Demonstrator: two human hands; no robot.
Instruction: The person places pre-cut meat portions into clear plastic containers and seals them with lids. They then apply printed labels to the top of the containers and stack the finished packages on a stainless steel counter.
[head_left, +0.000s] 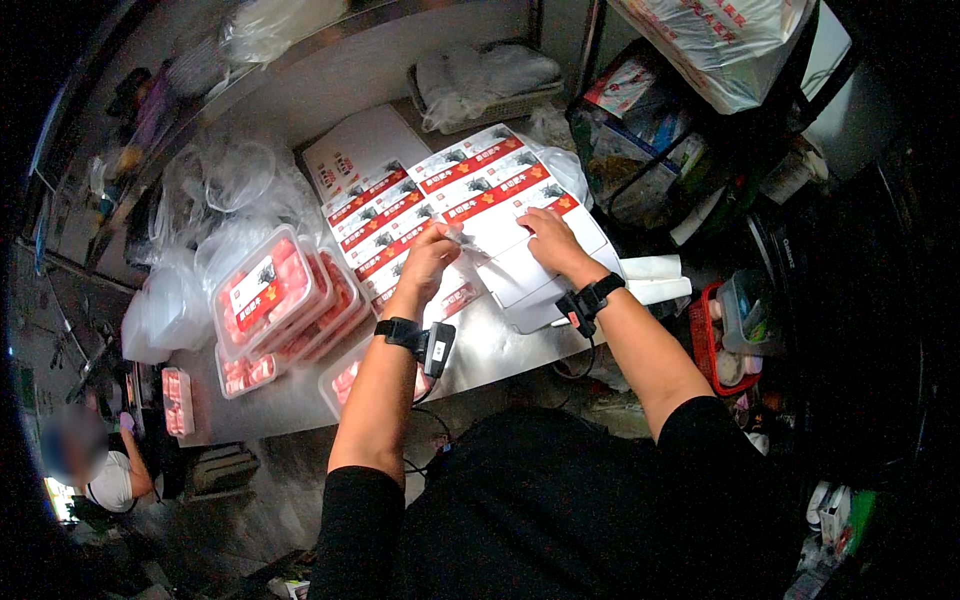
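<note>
Sheets of printed label stickers (450, 196) with red bands and black-and-white pictures lie on the steel table before me. My left hand (429, 262) has its thumb and fingers pinched together above the sheets. A thin, blurred grey-white piece, apparently a sticker (466, 241), shows at its fingertips. My right hand (555, 241) lies on the nearer right part of the sheets, fingertips at the left edge of a printed label (546, 198). Around that hand the backing (517, 274) is bare white. A stack of clear lidded trays of rolled pink-red meat (279, 319) stands left; its top lid bears a sticker.
The steel table (495, 352) ends near my body. Another meat tray (341, 384) sits partly behind my left forearm. Clear lids (176, 304) and plastic bags (247, 180) crowd the left. A red basket (705, 337) stands right. At far left is another person (116, 480).
</note>
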